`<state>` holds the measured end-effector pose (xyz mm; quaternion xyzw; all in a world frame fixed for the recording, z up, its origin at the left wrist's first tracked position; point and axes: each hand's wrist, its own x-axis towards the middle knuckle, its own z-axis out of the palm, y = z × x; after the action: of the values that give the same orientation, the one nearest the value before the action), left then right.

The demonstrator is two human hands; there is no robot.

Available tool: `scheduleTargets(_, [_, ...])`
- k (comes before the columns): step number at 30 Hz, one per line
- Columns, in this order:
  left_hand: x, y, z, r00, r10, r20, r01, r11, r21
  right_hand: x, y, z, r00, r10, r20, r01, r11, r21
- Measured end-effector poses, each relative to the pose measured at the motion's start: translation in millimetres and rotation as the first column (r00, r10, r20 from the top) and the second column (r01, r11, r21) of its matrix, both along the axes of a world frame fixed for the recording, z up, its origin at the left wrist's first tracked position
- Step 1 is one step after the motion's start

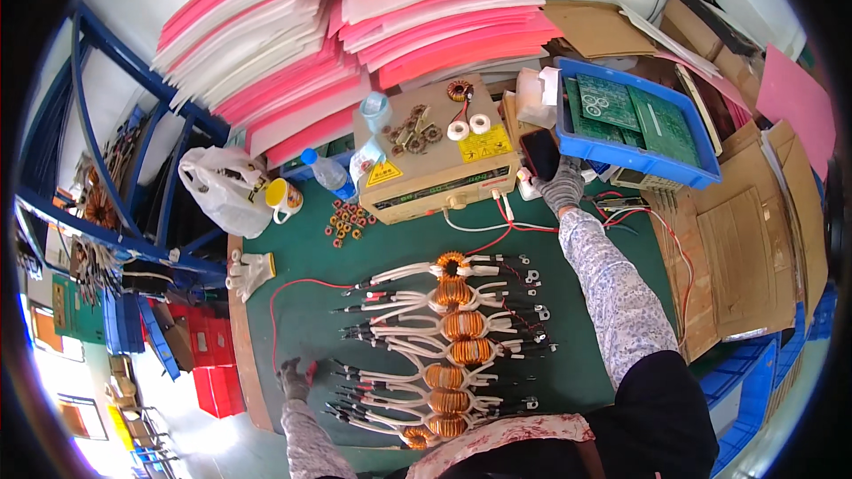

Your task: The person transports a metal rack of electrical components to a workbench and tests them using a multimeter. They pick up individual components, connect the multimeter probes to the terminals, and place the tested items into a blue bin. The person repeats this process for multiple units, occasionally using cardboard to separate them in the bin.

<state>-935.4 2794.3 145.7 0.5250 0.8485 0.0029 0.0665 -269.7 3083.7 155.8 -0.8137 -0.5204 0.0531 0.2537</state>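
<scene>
My left hand [292, 380], in a grey glove, is closed at the left side of the green mat. Its fingers pinch a red-handled test clip [311, 370], from which a red lead runs up toward the coils. My right hand [563, 190], also gloved, reaches far forward, closed at the lower right edge of a dark smartphone [539, 153]. Part of its grip is hidden. Between my arms lies a column of several copper-wound toroid coils [463, 325]. White sleeved leads with lugs spread from both sides of them. The topmost coil [453, 264] stands nearest the red lead's end.
A beige bench meter [441, 198] with lit digits stands at the back, small ring cores [414, 130] on top. Around it are a blue bin [639, 153] of green circuit boards, a bottle [328, 175], a yellow mug [283, 200], a loose glove [250, 273] and cardboard [744, 239].
</scene>
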Motion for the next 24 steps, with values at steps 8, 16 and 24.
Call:
scheduleTargets(8, [41.4,-66.2,14.2,0.994,-0.1,0.047,0.101,0.995,-0.026,-7.2,5.3,4.0,0.991,-0.135,-0.008,0.135,0.989,0.055])
scheduleTargets(16, [72.7,-163.8,-1.7,0.988,0.118,0.099,-0.105,0.987,-0.121,9.3,1.6,-12.7,0.998,-0.039,-0.044,0.039,0.999,-0.004])
scheduleTargets(24, [125.0,-214.5,-59.4,0.8,0.273,0.534,-0.427,0.884,0.188,4.7,-7.4,15.2,0.998,-0.058,-0.02,0.056,0.993,-0.104])
